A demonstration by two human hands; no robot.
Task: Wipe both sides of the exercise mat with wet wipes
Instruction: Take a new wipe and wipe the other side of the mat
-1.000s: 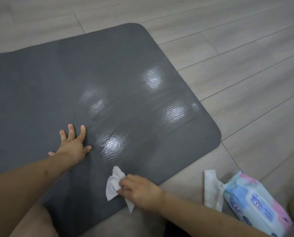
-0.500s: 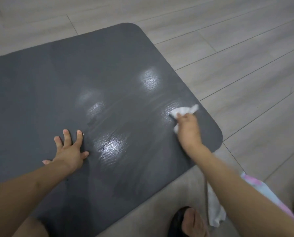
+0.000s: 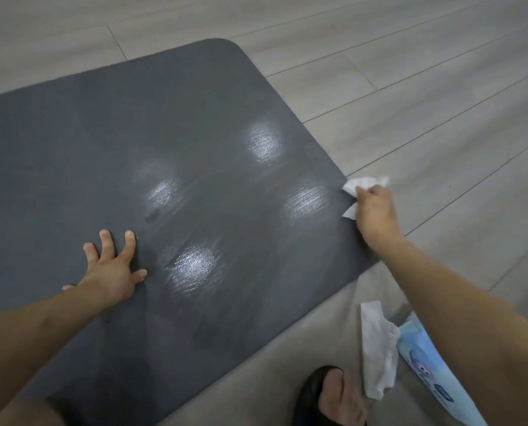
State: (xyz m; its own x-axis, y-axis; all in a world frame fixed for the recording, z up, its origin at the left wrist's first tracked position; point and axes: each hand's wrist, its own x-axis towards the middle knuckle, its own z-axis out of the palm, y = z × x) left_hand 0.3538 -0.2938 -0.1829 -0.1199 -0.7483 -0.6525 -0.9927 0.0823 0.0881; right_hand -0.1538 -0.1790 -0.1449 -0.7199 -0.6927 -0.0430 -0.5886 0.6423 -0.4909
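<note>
A dark grey exercise mat [image 3: 133, 133] lies flat on the floor, with wet shiny patches across its right half. My left hand [image 3: 112, 272] presses flat on the mat with fingers spread. My right hand [image 3: 376, 210] grips a crumpled white wet wipe [image 3: 356, 187] at the mat's right edge, where the wipe sticks out over the floor.
Pale wood-look floor planks [image 3: 441, 103] surround the mat. A used white wipe [image 3: 378, 348] lies on the floor at the lower right, beside a blue wet-wipe packet [image 3: 425, 373] partly hidden by my right arm. My foot in a black slipper [image 3: 333, 398] is at the bottom.
My right hand swept the wipe from the mat's near edge rightward across the surface to its right edge. My left hand stayed pressed on the mat.
</note>
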